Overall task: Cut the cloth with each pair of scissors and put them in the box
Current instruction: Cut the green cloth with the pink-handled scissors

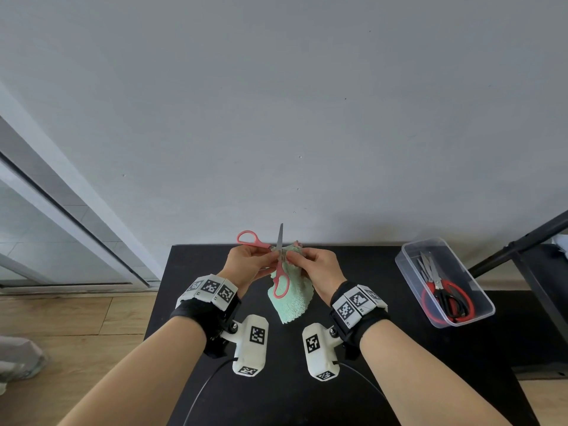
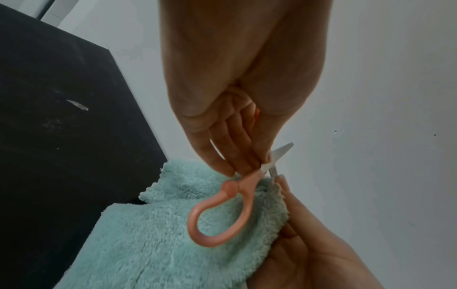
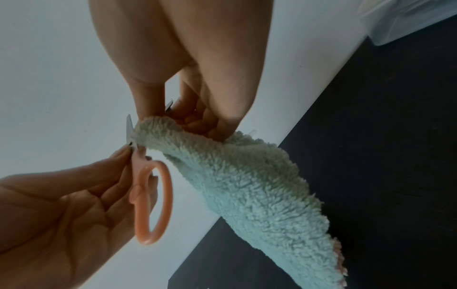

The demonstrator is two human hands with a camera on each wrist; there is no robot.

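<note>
Pink-handled scissors [image 1: 280, 265] are held up over the black table [image 1: 199, 272], spread wide, with one blade pointing up and one handle loop hanging down. My left hand [image 1: 270, 256] pinches them near the pivot, as the left wrist view shows at the scissors [image 2: 248, 203]. My right hand [image 1: 292, 258] grips the top edge of a fluffy mint cloth [image 1: 292, 302], which hangs down to the table. In the right wrist view the cloth [image 3: 247, 176] lies against the blades, and a blade tip shows between the fingers of the right hand [image 3: 193, 117].
A clear plastic box [image 1: 413, 287] stands at the table's right side, holding red-handled scissors [image 1: 442, 285] and a black-handled pair. A dark metal frame [image 1: 522, 241] slants up beyond the box. A grey wall stands directly behind the table.
</note>
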